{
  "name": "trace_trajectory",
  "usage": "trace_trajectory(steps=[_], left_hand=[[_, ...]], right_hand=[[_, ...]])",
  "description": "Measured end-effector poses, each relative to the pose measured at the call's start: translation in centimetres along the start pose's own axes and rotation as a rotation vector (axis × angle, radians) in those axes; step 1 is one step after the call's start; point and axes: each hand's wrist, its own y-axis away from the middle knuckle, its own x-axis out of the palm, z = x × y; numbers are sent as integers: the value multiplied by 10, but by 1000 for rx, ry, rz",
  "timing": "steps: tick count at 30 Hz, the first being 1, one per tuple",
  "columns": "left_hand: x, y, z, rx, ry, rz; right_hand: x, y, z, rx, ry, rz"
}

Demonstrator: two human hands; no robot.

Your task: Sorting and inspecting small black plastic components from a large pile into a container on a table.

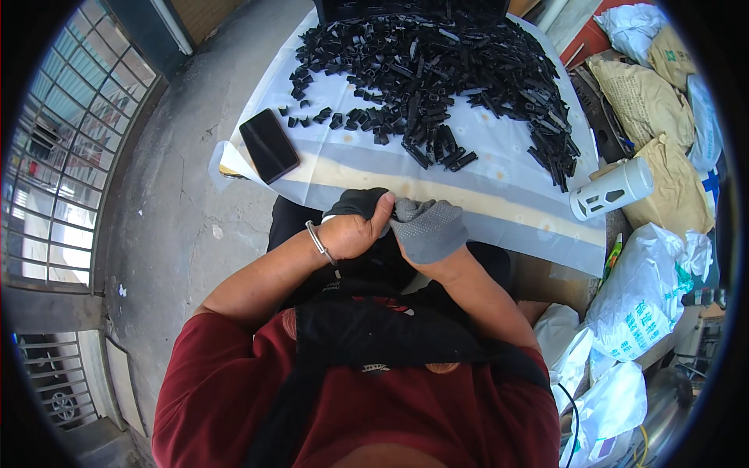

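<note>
My left hand (355, 232) is bare, with a metal bangle at the wrist. Its fingers pinch the fabric of the grey dotted work glove (431, 231) that covers my right hand, just at the near edge of the table. A dark piece of cloth (357, 202), possibly a second glove, lies under my left fingers. Beyond my hands, a large heap of small black plastic parts (445, 70) spreads over the white sheet (499, 168) on the table.
A black phone (269, 145) lies at the table's left end. A white perforated bottle (612, 188) lies on its side at the right. Sacks and white bags (647, 292) crowd the right side. Concrete floor and a barred window (70, 156) are to the left.
</note>
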Motion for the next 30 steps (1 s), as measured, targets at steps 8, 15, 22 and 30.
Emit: trace_trajectory(steps=[8, 15, 22, 30], left_hand=[[-34, -26, 8, -100, -634, 417], [-7, -86, 50, -17, -740, -110], [-7, -81, 62, -102, -592, -193], [-9, -66, 65, -50, -543, -327]], right_hand=[[9, -4, -21, -45, -184, 17], [33, -58, -54, 225, 207, -38], [34, -36, -57, 136, 181, -226], [43, -26, -33, 145, -271, -183]])
